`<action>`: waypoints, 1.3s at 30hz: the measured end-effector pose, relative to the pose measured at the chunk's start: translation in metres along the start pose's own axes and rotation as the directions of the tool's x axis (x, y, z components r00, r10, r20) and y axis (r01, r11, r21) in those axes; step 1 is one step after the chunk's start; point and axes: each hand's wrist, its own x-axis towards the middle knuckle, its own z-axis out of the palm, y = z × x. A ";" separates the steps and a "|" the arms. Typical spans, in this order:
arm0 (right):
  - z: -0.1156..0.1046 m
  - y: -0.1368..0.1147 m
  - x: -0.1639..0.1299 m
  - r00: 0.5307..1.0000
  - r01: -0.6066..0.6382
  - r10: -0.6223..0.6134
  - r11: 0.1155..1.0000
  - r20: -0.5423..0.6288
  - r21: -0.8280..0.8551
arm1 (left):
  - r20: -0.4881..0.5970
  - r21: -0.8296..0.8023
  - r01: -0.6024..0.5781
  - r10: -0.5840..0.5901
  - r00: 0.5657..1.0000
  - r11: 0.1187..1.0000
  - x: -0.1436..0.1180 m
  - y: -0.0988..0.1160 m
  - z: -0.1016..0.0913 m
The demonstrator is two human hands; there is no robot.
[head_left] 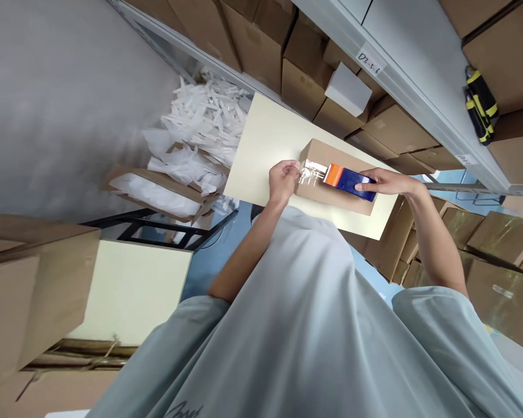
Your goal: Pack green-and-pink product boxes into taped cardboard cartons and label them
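A brown cardboard box (320, 200) lies on the cream tabletop (255, 151). Shiny clear packing tape (312, 172) covers part of the box's top at its left end. My right hand (386, 181) grips a blue and orange tape dispenser (348, 182), which rests over the box top with its orange end toward the tape. At the box's left end, my left hand (284, 181) has its fingers pinched together against the end of the tape. Whether they hold the tape itself or press it on the edge is hidden.
A shelf rail (392, 78) with cardboard boxes runs along the far side, and a white box (348, 89) sits among them. Heaped white paper strips (209, 116) lie beyond the table's left edge. Yellow-black cutters (480, 107) hang at the right. More cartons (505, 247) stand at right.
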 end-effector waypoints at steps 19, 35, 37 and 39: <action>0.011 -0.045 0.011 0.981 -0.192 0.192 0.981 0.008 0.038 | 0.080 0.369 -0.083 0.058 0.995 0.926 0.007 -0.014 -0.019; -0.002 -0.007 0.032 0.995 -0.011 0.023 0.993 0.100 -0.121 | 0.016 0.498 -0.252 0.281 0.960 0.830 -0.014 -0.048 0.014; -0.003 -0.001 0.032 0.994 0.032 -0.017 0.990 0.109 -0.137 | 0.008 0.501 -0.257 0.292 0.956 0.827 -0.009 -0.051 0.015; -0.003 0.008 0.029 0.993 0.074 -0.061 0.989 0.101 -0.130 | 0.015 0.519 -0.268 0.305 0.952 0.811 -0.006 -0.053 0.018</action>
